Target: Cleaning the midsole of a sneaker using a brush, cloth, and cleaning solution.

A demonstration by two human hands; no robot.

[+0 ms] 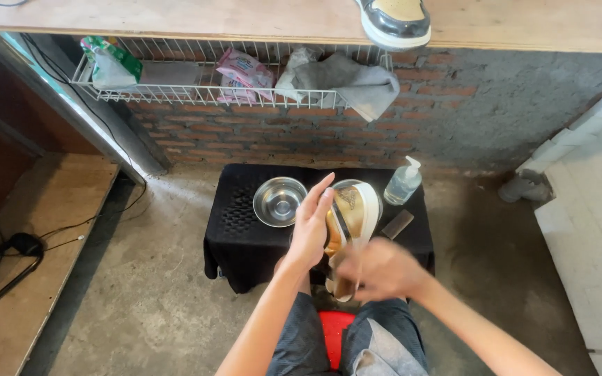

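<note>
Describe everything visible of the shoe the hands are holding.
The white and gold sneaker with a thick white sole is held above the black-draped low table, toe away from the person, tilted sole-side right. The left hand lies flat against its side; the blurred right hand covers its heel end. The material looks smooth, possibly leather.

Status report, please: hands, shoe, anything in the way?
Left hand flat against gold-and-white sneaker. Right hand, blurred, at its lower end. Steel bowl and clear pump bottle beyond, apart.
</note>
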